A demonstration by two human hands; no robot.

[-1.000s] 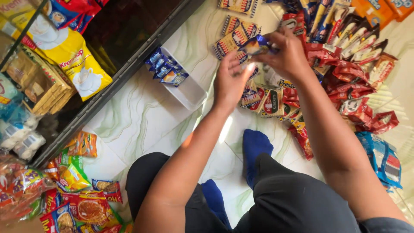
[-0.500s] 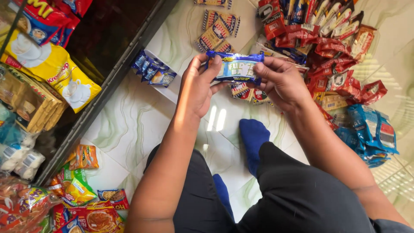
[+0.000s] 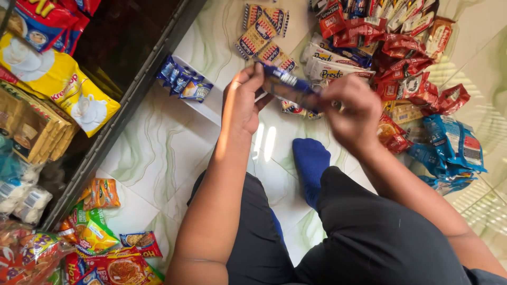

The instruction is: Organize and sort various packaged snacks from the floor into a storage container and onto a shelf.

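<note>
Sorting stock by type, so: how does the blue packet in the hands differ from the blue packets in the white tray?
The blue packet is one long pack, held off the floor between left hand and right hand; the tray packets are short, several, and stand packed in the white tray. Both are blue wrappers.

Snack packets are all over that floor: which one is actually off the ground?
The long dark-blue packet, held in the air between the left hand and right hand. All the others lie on the marble floor or shelves.
</note>
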